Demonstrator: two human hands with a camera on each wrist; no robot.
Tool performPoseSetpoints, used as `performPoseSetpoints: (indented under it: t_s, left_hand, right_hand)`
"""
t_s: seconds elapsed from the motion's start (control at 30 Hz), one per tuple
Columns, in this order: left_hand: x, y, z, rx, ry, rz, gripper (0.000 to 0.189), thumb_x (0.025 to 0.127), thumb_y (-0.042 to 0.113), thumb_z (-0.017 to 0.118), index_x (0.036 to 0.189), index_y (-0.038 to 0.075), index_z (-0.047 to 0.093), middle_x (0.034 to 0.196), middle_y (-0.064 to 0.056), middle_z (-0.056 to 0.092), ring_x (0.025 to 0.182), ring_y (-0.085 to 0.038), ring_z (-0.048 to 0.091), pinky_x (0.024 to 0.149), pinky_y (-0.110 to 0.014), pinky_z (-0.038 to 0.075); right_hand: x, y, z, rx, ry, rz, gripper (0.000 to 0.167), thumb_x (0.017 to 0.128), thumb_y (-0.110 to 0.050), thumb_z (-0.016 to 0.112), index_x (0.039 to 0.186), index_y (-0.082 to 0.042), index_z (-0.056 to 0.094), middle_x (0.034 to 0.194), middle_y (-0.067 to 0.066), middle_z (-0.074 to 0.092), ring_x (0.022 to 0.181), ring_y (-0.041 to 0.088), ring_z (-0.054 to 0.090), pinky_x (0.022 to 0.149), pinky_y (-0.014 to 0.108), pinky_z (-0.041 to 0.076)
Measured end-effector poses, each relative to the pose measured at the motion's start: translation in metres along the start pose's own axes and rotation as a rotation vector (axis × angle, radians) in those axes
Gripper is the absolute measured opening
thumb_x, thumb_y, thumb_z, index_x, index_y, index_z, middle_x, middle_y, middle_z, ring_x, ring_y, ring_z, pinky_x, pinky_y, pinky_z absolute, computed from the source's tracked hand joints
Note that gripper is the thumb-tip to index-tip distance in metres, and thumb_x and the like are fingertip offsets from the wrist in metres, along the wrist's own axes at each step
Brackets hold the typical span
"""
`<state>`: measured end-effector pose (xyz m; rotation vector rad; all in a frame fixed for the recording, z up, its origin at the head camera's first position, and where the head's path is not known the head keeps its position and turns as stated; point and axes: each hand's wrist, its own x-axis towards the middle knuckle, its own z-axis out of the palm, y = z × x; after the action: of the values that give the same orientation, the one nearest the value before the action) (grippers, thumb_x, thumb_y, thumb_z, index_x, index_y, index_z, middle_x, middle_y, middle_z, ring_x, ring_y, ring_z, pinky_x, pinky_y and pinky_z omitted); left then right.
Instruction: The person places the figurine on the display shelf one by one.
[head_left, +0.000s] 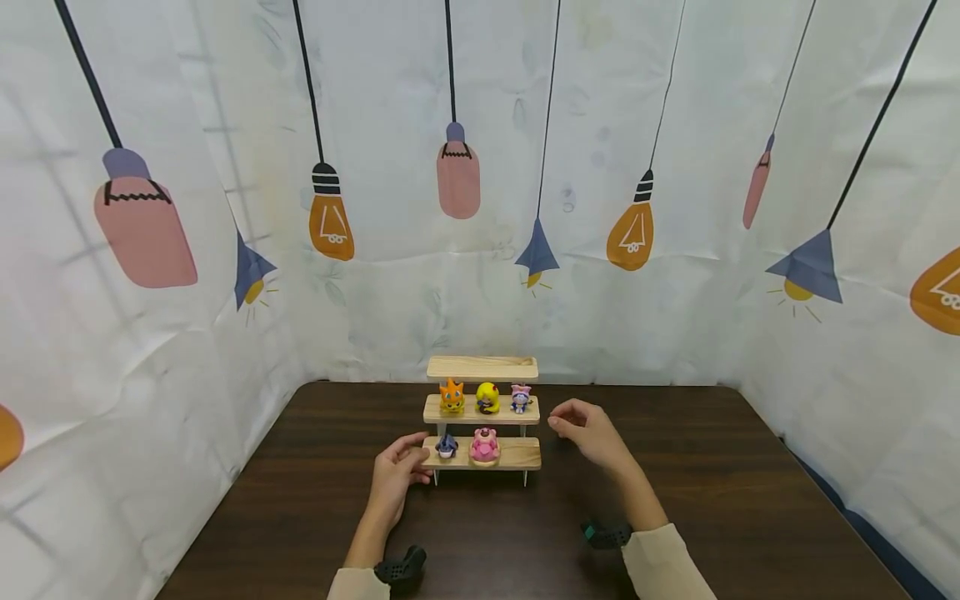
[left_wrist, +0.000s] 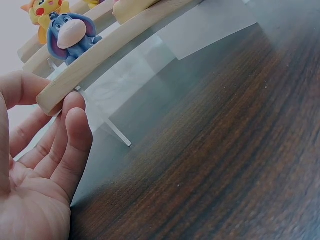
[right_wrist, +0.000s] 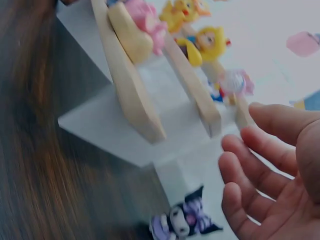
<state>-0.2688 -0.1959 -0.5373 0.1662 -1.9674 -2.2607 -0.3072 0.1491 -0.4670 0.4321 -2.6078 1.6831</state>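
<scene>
A three-tier wooden display stand (head_left: pixel 521 454) with clear supports stands on the table. My left hand (head_left: pixel 393 479) pinches the left end of its lowest shelf between thumb and fingers. On that shelf sit a blue donkey figurine (left_wrist: pixel 75 35) and a pink bear figurine (head_left: pixel 484 447). The middle shelf carries an orange-and-yellow figurine (head_left: pixel 452 397), a yellow-haired figurine (head_left: pixel 487 398) and a pink-and-purple figurine (head_left: pixel 520 398). Nothing lies on the top shelf (head_left: pixel 482 367). Just right of the stand, my right hand (head_left: pixel 596 437) holds nothing, its fingers loosely bent.
A black-and-purple figurine (right_wrist: pixel 182 220) appears below my right fingers in the right wrist view; it is hidden in the head view. The dark wood table (head_left: pixel 300 500) runs back to a white curtain (head_left: pixel 390 317) printed with lamps, which encloses three sides.
</scene>
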Motion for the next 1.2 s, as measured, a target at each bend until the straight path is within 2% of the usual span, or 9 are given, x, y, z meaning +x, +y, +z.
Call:
performPoseSetpoints:
  t_s: [0.13,0.27,0.37,0.47,0.63,0.77,0.87,1.1,1.2]
  left_hand:
    - [0.0,0.0,0.0,-0.004,0.003,-0.005,0.037,0.095,0.003,0.065,0.131,-0.006,0.062,0.081,0.001,0.07,0.062,-0.015,0.065,0.057,-0.026,0.058]
    - [0.0,0.001,0.0,-0.005,0.004,-0.007,0.038,0.095,0.004,0.065,0.131,-0.006,0.062,0.082,0.001,0.07,0.062,-0.015,0.065,0.057,-0.027,0.058]
    - [0.0,0.001,-0.001,-0.004,0.005,-0.01,0.037,0.095,0.004,0.065,0.131,-0.005,0.062,0.083,0.0,0.07,0.062,-0.015,0.065,0.057,-0.027,0.058]
    - [0.0,0.001,-0.001,-0.003,0.006,-0.006,0.036,0.095,0.003,0.065,0.13,-0.004,0.063,0.083,0.001,0.07,0.062,-0.015,0.065,0.057,-0.027,0.058]
    - [0.0,0.0,-0.001,-0.007,0.001,0.007,0.035,0.095,0.003,0.064,0.13,-0.005,0.063,0.082,0.0,0.07,0.062,-0.015,0.066,0.057,-0.027,0.058]
    - [0.001,-0.001,-0.001,-0.003,0.0,0.008,0.035,0.096,0.003,0.064,0.13,-0.005,0.063,0.083,0.0,0.071,0.062,-0.014,0.065,0.057,-0.026,0.058]
    - [0.001,-0.001,-0.001,-0.003,0.004,0.004,0.035,0.096,0.003,0.063,0.13,-0.005,0.063,0.083,0.001,0.071,0.062,-0.014,0.065,0.057,-0.026,0.058]
    - [0.0,0.001,0.0,-0.007,-0.004,0.004,0.038,0.095,0.003,0.063,0.132,-0.007,0.061,0.082,0.001,0.07,0.062,-0.014,0.066,0.056,-0.026,0.058]
    - [0.0,0.001,0.001,-0.006,-0.003,0.007,0.037,0.095,0.003,0.063,0.131,-0.007,0.062,0.082,0.001,0.07,0.062,-0.014,0.066,0.056,-0.026,0.058]
  right_hand:
    - [0.002,0.01,-0.011,0.058,0.105,0.043,0.026,0.098,-0.026,0.07,0.114,-0.006,0.07,0.103,0.015,0.07,0.095,0.037,0.065,0.076,0.036,0.056]
    - [0.001,0.015,-0.016,0.113,0.223,0.069,0.028,0.099,-0.024,0.069,0.116,-0.003,0.068,0.105,0.015,0.068,0.097,0.038,0.063,0.077,0.033,0.056]
    - [0.002,0.02,-0.017,0.117,0.297,0.094,0.027,0.099,-0.022,0.069,0.117,-0.002,0.068,0.107,0.013,0.068,0.096,0.026,0.062,0.078,0.029,0.054]
    - [0.003,0.026,-0.016,0.105,0.328,0.123,0.029,0.098,-0.021,0.069,0.12,-0.002,0.066,0.114,0.013,0.066,0.098,0.019,0.058,0.08,0.027,0.051]
    - [0.004,0.04,-0.013,0.097,0.286,0.172,0.041,0.099,-0.023,0.068,0.134,-0.006,0.058,0.135,0.017,0.058,0.115,0.025,0.054,0.09,0.03,0.048]
    - [0.003,0.05,-0.01,0.102,0.214,0.202,0.056,0.099,-0.027,0.069,0.147,-0.008,0.048,0.147,0.019,0.051,0.128,0.033,0.05,0.101,0.043,0.049]
    - [0.004,0.058,-0.006,0.096,0.171,0.214,0.062,0.098,-0.029,0.069,0.152,-0.008,0.044,0.151,0.021,0.048,0.133,0.038,0.049,0.104,0.052,0.048]
    - [0.008,0.07,0.0,0.043,0.114,0.222,0.06,0.099,-0.028,0.068,0.153,-0.014,0.045,0.153,0.022,0.047,0.131,0.04,0.052,0.099,0.051,0.052]
    - [0.009,0.071,0.001,0.043,0.096,0.214,0.057,0.1,-0.025,0.067,0.152,-0.015,0.047,0.155,0.023,0.045,0.134,0.042,0.05,0.101,0.054,0.051]
